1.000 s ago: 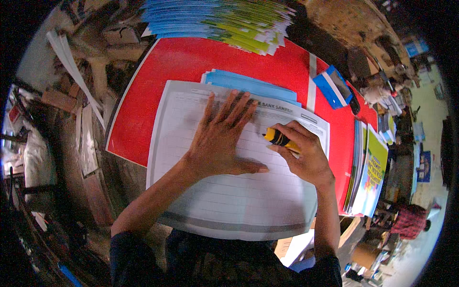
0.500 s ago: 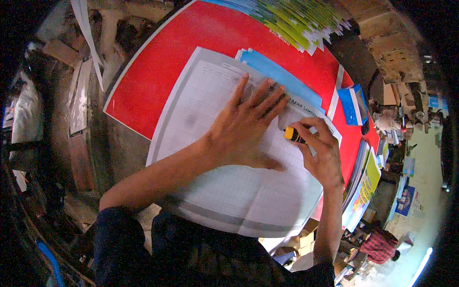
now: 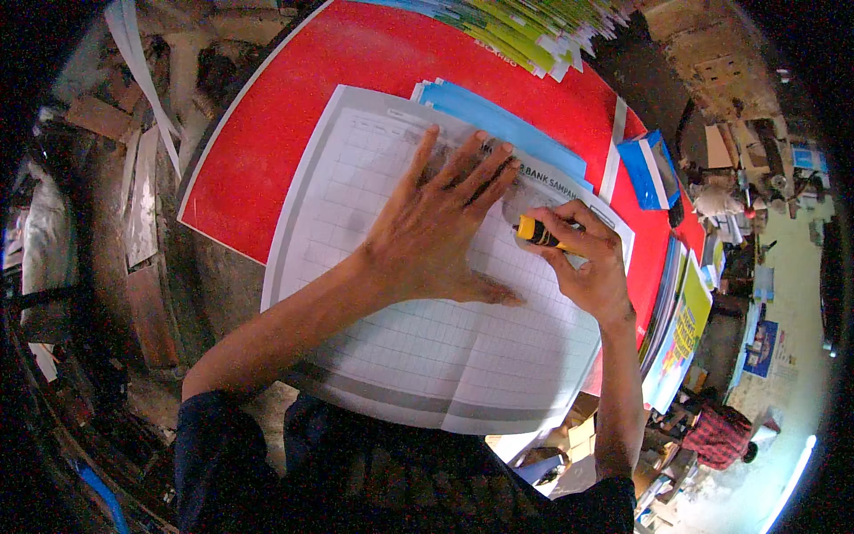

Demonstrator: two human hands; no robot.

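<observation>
My left hand (image 3: 436, 227) lies flat, fingers spread, on a large white sheet (image 3: 374, 347) printed with a table grid and a grey border. To its right, my right hand (image 3: 592, 262) is closed around a short yellow-and-black tool (image 3: 538, 231), its yellow end pointing left over the sheet. The tool's exact kind cannot be made out. Blue-edged sheets (image 3: 507, 120) stick out from beneath the white sheet's far edge. Under them lies a big red board (image 3: 276, 133) with a pale border.
Fanned green-and-white printed sheets (image 3: 525, 36) lie at the far edge. A blue-and-white box (image 3: 649, 173) sits at the right, near a stack of colourful booklets (image 3: 680, 334). A person in a red checked shirt (image 3: 716, 436) is at the lower right. Wooden pieces (image 3: 142, 196) stand at left.
My right hand has shifted slightly left and tilted, showing more of the yellow-and-black tool. My left hand stays flat on the sheet. The whole view has shifted a little.
</observation>
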